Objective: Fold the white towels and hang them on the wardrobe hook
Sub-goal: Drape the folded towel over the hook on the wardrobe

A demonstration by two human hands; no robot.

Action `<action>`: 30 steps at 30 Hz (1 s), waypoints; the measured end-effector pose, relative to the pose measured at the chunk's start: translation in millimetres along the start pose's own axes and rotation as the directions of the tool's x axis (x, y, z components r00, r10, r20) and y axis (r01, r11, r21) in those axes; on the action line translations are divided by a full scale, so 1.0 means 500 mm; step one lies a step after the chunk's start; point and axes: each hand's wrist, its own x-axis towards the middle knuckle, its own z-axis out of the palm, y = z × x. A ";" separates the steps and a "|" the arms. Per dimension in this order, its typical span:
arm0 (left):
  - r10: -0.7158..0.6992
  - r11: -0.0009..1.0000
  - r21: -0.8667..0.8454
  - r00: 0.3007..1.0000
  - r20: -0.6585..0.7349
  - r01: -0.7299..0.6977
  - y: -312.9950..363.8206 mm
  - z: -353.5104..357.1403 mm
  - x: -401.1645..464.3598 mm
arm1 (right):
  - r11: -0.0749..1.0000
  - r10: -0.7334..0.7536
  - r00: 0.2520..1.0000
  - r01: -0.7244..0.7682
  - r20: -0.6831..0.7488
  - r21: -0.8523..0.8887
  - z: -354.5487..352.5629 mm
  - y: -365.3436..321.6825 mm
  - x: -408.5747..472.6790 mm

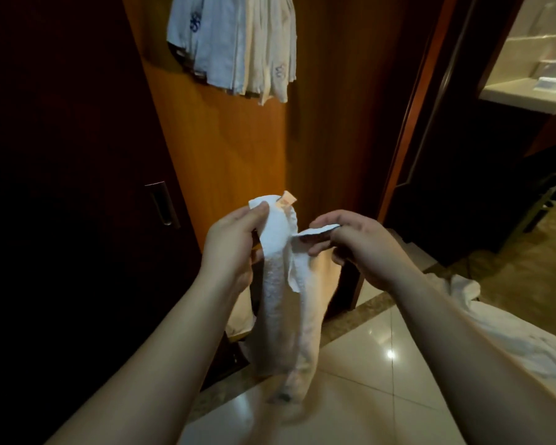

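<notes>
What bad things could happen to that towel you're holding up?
The white towel is only pinched at two top corners, by the left hand and the right hand, so a corner might slip free. Its bottom end hangs low near the tiled floor and could brush it and get dirty. The hung towels look crowded, so adding one more may be tricky.

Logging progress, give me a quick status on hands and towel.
Left hand and right hand each pinch a top corner of the white towel. Towel hangs unfolded. Nothing in the way.
</notes>
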 end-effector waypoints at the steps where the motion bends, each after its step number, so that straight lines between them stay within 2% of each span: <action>1: 0.027 0.999 0.024 0.999 0.024 -0.027 0.003 0.008 -0.010 | 0.991 -0.028 0.999 0.031 0.029 -0.132 0.002 -0.006 -0.006; 3: 0.070 0.995 0.060 0.995 0.070 -0.074 0.007 0.020 -0.026 | 0.941 -0.079 0.996 0.091 0.051 -0.327 0.002 -0.012 -0.014; 6: 0.100 0.989 0.098 0.989 0.108 -0.111 0.006 0.035 -0.040 | 0.907 -0.190 0.982 0.170 -0.015 -0.386 -0.001 -0.018 -0.022; 9: 0.131 0.983 0.104 0.978 0.162 -0.148 0.001 0.050 -0.051 | 0.937 -0.242 0.968 0.215 -0.070 -0.274 -0.007 -0.023 -0.031; 12: 0.158 0.972 0.133 0.961 0.226 -0.191 0.001 0.067 -0.067 | 0.970 -0.219 0.973 0.209 -0.071 -0.126 -0.015 -0.030 -0.038; 16: 0.189 0.966 0.117 0.935 0.300 -0.233 0.000 0.093 -0.085 | 0.978 -0.209 0.971 0.208 -0.113 -0.023 -0.026 -0.033 -0.037; 20: 0.223 0.957 0.106 0.921 0.319 -0.268 -0.005 0.104 -0.089 | 0.978 -0.190 0.972 0.200 -0.140 0.055 -0.043 -0.035 -0.043; 30: 0.288 0.914 0.185 0.899 0.329 -0.361 -0.016 0.133 -0.103 | 0.981 -0.183 0.969 0.190 -0.168 0.025 -0.080 -0.029 -0.053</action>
